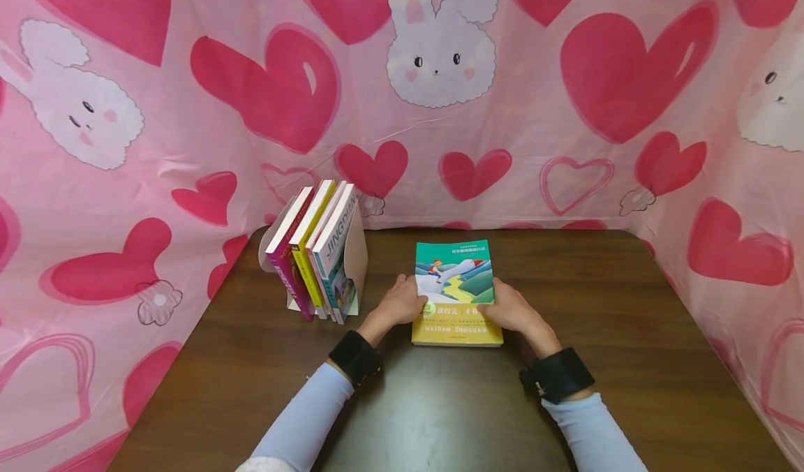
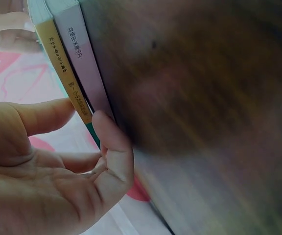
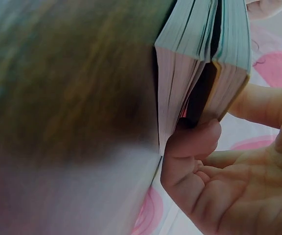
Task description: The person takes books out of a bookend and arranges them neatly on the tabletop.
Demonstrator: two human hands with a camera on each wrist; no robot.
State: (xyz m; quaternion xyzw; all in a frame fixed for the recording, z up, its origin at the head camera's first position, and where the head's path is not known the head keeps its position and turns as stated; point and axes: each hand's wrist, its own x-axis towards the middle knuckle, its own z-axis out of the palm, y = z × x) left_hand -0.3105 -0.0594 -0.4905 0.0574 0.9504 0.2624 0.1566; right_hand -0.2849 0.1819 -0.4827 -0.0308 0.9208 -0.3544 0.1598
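Observation:
A green and yellow paperback book lies on a second, thicker-looking book with a pale spine, both flat near the middle of the table. My left hand grips the top book's spine side, thumb at the cover's edge and curled fingers against the spines. At the opposite, page side, my right hand holds the same book, its thumb on the cover. In the right wrist view a fingertip sits at a dark gap between the top book and the lower book's pages.
To the left, several upright books lean in a white bookend. The brown wooden table reaches back to a pink curtain printed with hearts and rabbits, which also hangs along both sides.

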